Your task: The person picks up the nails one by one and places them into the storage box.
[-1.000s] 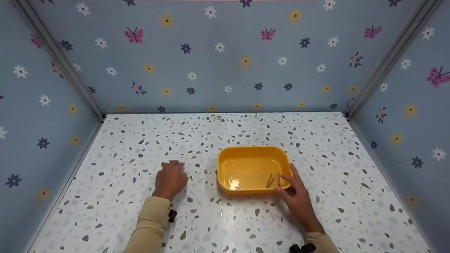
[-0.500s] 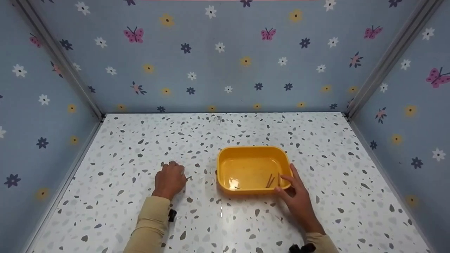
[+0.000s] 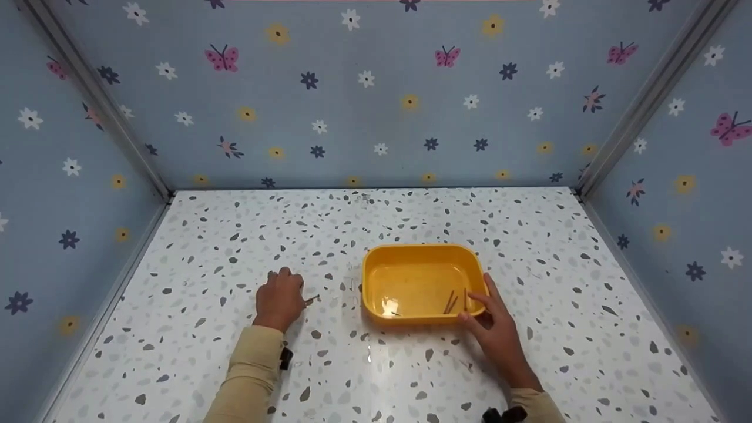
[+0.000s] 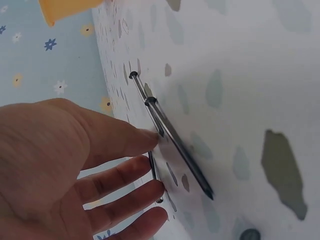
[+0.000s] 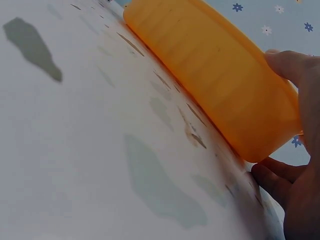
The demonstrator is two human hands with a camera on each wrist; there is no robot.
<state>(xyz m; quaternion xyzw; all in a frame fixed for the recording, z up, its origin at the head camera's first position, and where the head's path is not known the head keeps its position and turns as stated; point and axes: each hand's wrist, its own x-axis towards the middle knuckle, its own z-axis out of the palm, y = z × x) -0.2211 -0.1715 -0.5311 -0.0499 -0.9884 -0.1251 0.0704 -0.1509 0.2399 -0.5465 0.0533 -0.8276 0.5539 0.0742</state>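
Beige sleeves (image 3: pixel 244 370) are seen at the lower edge, a black device (image 3: pixel 286 358) worn at each wrist. The near right corner of the yellow bin (image 3: pixel 411 321) is gripped by the right hand (image 3: pixel 499 335), thumb and fingers set about it. Across from it, the left hand (image 3: pixel 279 301) is held low at the speckled tabletop (image 3: pixel 329 211), fingers loosely bent, thumb tip against or just beside loose nails (image 4: pixel 181 148); whether one is pinched cannot be told. In the left wrist view two nails are seen slanted past the thumb, another shaft partly covered by the fingertips. The bin is set upright, well apart from the left hand; on its floor a few slim dark pieces (image 3: pixel 449 302) are made out, mostly toward the right hand. Beyond, the tabletop is enclosed by pale blue panels (image 3: pixel 346 106) printed with flowers and butterflies, grey posts (image 3: pixel 652 94) fitted at the corners.
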